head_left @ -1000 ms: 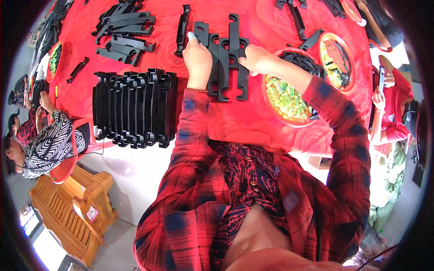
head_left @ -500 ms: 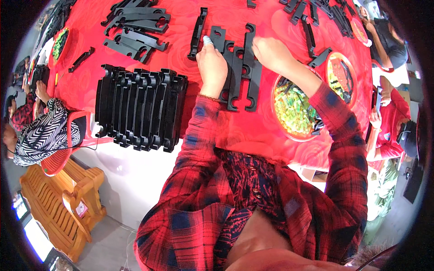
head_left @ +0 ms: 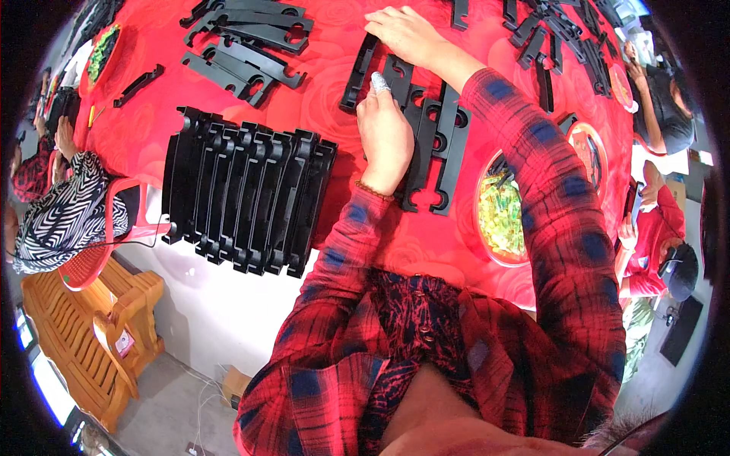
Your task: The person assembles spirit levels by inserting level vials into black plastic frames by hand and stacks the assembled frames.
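My left hand [head_left: 386, 137] is closed over a side-by-side row of flat black slotted plastic strips [head_left: 454, 140]. Silvery material wraps one of its digits; whatever the curled fingers hold is hidden. Farther off, my right hand [head_left: 403, 34] stretches leftward, fingers apart, at the far end of another black plastic strip [head_left: 360, 74], which stands on its edge left of the row. Whether it grips that end is unclear. Left of my left forearm stands a large block of black strips [head_left: 247, 194], packed tightly in parallel.
Loose black strips [head_left: 255, 30] lie at the far left, with more in a far-right heap [head_left: 559, 38]. An orange-rimmed bowl [head_left: 506, 262] of yellow-green pieces sits under my right forearm, a second bowl [head_left: 601, 144] beyond it. Other people sit around the red-covered table [head_left: 437, 254].
My right hand has moved left and away from me, from the row's right side to the far end of the edge-standing strip. My left hand stays by the row; the whole view has shifted slightly.
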A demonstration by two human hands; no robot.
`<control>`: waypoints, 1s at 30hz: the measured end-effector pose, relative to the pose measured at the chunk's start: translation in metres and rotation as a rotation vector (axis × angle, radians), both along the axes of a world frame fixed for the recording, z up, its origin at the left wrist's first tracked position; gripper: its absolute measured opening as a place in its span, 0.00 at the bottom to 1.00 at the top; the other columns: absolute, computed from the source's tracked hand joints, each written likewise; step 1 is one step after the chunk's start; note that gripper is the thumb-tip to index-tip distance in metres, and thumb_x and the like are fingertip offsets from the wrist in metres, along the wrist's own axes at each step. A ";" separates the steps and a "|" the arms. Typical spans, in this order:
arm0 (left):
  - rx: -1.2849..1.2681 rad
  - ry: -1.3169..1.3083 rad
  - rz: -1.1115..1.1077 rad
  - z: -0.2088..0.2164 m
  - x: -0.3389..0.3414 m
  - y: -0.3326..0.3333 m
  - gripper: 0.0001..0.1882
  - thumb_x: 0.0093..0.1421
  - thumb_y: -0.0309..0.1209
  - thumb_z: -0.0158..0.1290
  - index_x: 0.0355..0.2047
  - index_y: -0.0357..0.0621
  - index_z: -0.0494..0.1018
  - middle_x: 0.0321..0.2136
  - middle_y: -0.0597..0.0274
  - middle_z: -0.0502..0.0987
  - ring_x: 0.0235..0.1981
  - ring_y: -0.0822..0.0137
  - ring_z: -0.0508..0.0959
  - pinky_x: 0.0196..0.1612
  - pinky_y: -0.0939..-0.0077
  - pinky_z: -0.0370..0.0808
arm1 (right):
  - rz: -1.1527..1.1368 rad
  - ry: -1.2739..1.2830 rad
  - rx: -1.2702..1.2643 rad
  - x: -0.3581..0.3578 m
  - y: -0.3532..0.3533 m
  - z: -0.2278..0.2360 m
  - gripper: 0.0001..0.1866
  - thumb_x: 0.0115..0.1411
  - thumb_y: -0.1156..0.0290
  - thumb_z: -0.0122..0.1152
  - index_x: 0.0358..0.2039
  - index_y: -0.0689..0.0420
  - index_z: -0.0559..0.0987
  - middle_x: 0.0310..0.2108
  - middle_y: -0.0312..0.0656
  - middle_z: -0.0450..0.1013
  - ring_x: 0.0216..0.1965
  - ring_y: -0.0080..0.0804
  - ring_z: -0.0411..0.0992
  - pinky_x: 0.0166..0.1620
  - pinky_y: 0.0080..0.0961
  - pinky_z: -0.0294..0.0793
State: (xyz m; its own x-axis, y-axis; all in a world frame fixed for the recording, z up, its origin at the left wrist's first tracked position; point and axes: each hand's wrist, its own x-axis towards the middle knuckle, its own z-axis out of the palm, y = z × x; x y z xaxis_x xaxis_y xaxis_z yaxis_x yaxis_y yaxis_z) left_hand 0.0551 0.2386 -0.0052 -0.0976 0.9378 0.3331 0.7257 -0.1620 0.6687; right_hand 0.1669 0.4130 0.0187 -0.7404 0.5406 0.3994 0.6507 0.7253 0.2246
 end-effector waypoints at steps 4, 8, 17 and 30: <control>0.034 -0.017 0.060 -0.002 -0.006 0.001 0.26 0.61 0.21 0.49 0.60 0.23 0.63 0.40 0.39 0.76 0.42 0.43 0.74 0.47 0.53 0.69 | -0.095 -0.167 -0.065 -0.005 -0.009 0.021 0.08 0.54 0.70 0.56 0.34 0.56 0.77 0.37 0.42 0.73 0.44 0.38 0.71 0.46 0.35 0.69; 0.067 -0.037 0.052 0.001 0.003 0.003 0.25 0.59 0.20 0.49 0.58 0.22 0.64 0.35 0.38 0.77 0.38 0.41 0.75 0.44 0.51 0.69 | -0.155 -0.067 -0.115 0.018 -0.010 0.017 0.06 0.55 0.72 0.55 0.33 0.58 0.76 0.35 0.45 0.73 0.42 0.43 0.73 0.43 0.38 0.73; -0.063 -0.056 -0.056 0.003 0.003 0.009 0.23 0.61 0.25 0.49 0.55 0.24 0.68 0.37 0.35 0.77 0.41 0.38 0.76 0.47 0.50 0.69 | -0.481 0.083 -0.624 0.073 -0.120 0.082 0.16 0.65 0.76 0.51 0.53 0.66 0.71 0.47 0.53 0.72 0.43 0.44 0.75 0.45 0.34 0.76; -0.099 0.039 -0.085 -0.003 -0.034 -0.012 0.19 0.63 0.28 0.48 0.50 0.24 0.68 0.35 0.33 0.77 0.39 0.35 0.78 0.42 0.48 0.74 | -0.687 0.927 -0.602 0.064 -0.392 0.049 0.10 0.65 0.73 0.55 0.43 0.62 0.80 0.37 0.51 0.78 0.39 0.48 0.78 0.43 0.35 0.78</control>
